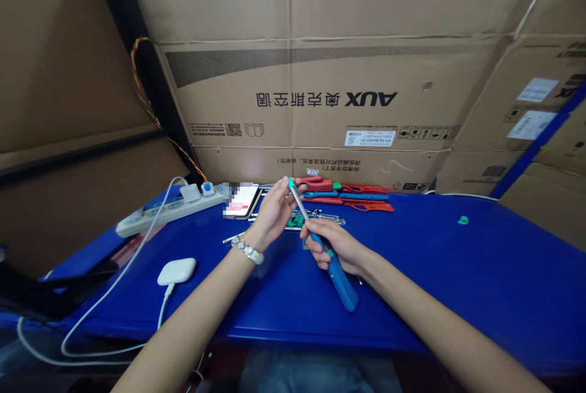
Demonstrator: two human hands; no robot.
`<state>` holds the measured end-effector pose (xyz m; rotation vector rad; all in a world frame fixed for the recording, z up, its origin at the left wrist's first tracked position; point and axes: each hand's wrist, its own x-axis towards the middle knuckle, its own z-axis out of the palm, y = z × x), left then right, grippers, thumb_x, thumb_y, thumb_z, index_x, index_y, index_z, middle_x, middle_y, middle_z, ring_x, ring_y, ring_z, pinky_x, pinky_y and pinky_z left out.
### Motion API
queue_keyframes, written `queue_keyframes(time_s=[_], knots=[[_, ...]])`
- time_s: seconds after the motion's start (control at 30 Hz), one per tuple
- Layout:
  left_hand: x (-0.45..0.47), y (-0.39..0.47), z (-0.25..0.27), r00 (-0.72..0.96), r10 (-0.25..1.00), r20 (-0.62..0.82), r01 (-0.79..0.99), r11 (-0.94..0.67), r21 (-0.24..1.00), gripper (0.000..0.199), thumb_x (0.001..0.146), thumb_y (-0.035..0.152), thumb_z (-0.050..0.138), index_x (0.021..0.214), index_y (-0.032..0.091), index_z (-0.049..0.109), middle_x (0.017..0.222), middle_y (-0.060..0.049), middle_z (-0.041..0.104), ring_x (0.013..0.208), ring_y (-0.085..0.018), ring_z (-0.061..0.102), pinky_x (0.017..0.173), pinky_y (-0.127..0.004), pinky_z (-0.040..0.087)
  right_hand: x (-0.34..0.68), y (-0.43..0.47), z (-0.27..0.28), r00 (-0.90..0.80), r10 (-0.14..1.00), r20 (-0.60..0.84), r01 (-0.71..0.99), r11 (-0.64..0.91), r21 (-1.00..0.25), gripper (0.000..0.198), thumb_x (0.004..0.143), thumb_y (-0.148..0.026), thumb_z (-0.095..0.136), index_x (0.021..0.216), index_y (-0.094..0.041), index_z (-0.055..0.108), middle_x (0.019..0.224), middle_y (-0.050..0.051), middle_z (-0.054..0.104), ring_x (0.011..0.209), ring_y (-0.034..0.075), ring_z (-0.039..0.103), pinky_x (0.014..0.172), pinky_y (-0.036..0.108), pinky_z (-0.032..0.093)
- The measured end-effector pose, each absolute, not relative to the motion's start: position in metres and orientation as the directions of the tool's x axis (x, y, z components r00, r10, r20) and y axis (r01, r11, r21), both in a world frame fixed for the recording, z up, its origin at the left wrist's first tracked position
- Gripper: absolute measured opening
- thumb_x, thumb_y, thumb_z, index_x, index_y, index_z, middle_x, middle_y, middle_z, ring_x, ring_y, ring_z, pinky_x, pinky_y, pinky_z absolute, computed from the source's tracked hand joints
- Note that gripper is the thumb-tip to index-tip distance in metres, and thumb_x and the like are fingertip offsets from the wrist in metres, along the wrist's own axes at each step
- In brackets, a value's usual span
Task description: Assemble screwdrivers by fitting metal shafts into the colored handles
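Observation:
A long-reach lighter [339, 280] with a blue handle, thin metal barrel and green tip slants up and to the left above the table. My right hand [336, 243] is wrapped round it where handle meets barrel. At the far end, the fingers of my left hand [274, 210] close on the small green cap [292, 183] at the barrel's tip. Behind my hands lie several red and blue lighters [368, 205] in a stack. Metal tubes [234, 238], green pieces [296, 221] and clear parts lie below them, partly hidden by my hands.
A phone [242, 201] lies back left beside a white power strip [171, 210] with plugs and cables. A white earbud case [177, 271] on a cable sits front left. A green scrap [463, 220] lies at right on the blue table [434, 277]. Cardboard [320, 69] walls the back.

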<state>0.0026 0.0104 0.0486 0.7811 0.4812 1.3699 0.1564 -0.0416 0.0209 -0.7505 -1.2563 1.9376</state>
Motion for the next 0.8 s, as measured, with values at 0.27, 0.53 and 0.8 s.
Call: queue_keyframes(time_s=[0.27, 0.53, 0.8], knots=[[0.015, 0.012, 0.07, 0.479, 0.877, -0.027, -0.72, 0.41, 0.56, 0.053, 0.097, 0.055, 0.028, 0.072, 0.016, 0.053, 0.06, -0.005, 0.055, 0.06, -0.02, 0.059, 0.065, -0.035, 0.051, 0.161, -0.041, 0.024, -0.507, 0.854, -0.113, -0.205, -0.248, -0.947, 0.037, 0.079, -0.052, 0.07, 0.085, -0.018, 0.059, 0.052, -0.008, 0.049, 0.036, 0.004, 0.038, 0.036, 0.018, 0.037], [0.015, 0.015, 0.079, 0.438, 0.899, -0.031, -0.798, 0.404, 0.446, 0.031, 0.087, 0.031, 0.04, 0.061, 0.024, 0.025, 0.048, 0.003, 0.035, 0.051, -0.016, 0.048, 0.057, -0.03, 0.048, 0.158, -0.039, 0.022, -0.519, 0.847, -0.112, -0.191, -0.243, -0.951, 0.038, 0.08, -0.053, 0.07, 0.087, -0.017, 0.06, 0.054, -0.008, 0.05, 0.037, 0.005, 0.04, 0.038, 0.018, 0.039], [-0.01, 0.032, 0.087, 0.2, 0.98, 0.012, -0.874, 0.173, 0.453, 0.03, 0.08, 0.023, 0.041, 0.057, 0.023, 0.023, 0.048, 0.003, 0.027, 0.05, -0.014, 0.04, 0.059, -0.028, 0.045, 0.16, -0.045, 0.021, -0.596, 0.784, -0.172, -0.081, -0.271, -0.959, 0.037, 0.082, -0.053, 0.067, 0.088, -0.017, 0.061, 0.053, -0.008, 0.05, 0.036, 0.004, 0.04, 0.037, 0.018, 0.04]])
